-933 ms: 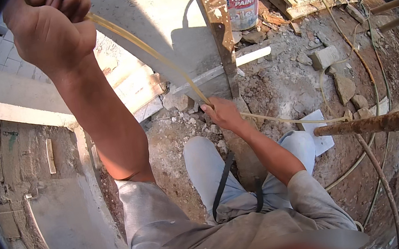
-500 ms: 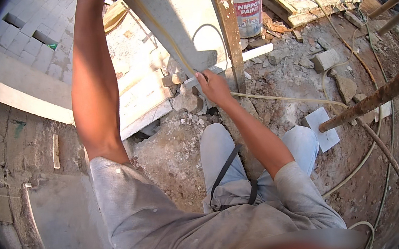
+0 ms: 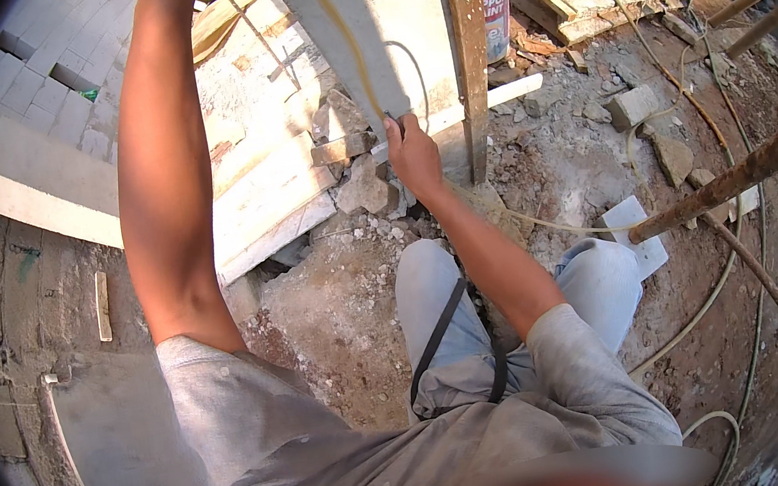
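Observation:
My right hand [image 3: 414,159] is closed round a thin yellowish hose [image 3: 344,34], thumb uppermost, low against a pale concrete face [image 3: 375,9]. From the hand the hose runs up that face and out past the top edge. A brown, paint-spattered wooden post [image 3: 470,55] stands just right of the hand. A white strip [image 3: 511,89] passes behind the post towards my fingers. My left arm [image 3: 164,164] reaches far forward, and its hand lies beyond the top edge, so its fingers and anything in them are hidden.
Stones [image 3: 364,187] and rubble lie below my right hand. A paint bucket [image 3: 495,13] stands behind the post. Rusty poles [image 3: 742,162] slant in from the right, one over a white tile [image 3: 640,244]. Hoses [image 3: 728,129] trail across the ground. Left is a pale ledge [image 3: 30,207].
The view has shifted slightly, and the post now covers part of the bucket. My right hand sits a little higher and farther left of the post, still holding the hose.

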`<state>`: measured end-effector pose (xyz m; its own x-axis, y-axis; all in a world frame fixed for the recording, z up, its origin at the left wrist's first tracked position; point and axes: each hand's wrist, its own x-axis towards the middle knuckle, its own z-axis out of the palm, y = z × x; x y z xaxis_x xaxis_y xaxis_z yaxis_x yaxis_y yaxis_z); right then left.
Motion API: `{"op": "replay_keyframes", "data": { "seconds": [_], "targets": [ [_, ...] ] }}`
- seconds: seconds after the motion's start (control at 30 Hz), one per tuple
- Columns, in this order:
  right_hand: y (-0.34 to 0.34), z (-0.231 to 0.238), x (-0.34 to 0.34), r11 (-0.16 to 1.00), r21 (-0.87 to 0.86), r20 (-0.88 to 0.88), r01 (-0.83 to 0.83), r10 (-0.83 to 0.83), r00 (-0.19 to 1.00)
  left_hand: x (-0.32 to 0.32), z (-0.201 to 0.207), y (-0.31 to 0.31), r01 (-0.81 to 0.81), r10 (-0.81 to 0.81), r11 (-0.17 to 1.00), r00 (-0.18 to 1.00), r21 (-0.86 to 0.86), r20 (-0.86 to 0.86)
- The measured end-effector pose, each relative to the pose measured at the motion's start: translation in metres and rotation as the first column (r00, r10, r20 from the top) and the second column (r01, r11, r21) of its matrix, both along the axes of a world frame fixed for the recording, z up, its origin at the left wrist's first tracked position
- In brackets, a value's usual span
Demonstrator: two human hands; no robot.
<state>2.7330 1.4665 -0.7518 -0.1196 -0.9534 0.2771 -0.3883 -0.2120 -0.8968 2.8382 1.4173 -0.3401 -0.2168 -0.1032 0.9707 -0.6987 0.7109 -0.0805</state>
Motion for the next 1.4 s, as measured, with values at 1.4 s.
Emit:
{"op": "replay_keyframes", "data": {
  "seconds": [1.4],
  "targets": [
    [-0.024, -0.013, -0.017, 0.987, 0.011, -0.023, -0.159, 0.159, 0.987, -0.051, -0.151, 0.011, 0.000, 0.144, 0.954, 0.875, 0.298, -0.462]
  ]
}}
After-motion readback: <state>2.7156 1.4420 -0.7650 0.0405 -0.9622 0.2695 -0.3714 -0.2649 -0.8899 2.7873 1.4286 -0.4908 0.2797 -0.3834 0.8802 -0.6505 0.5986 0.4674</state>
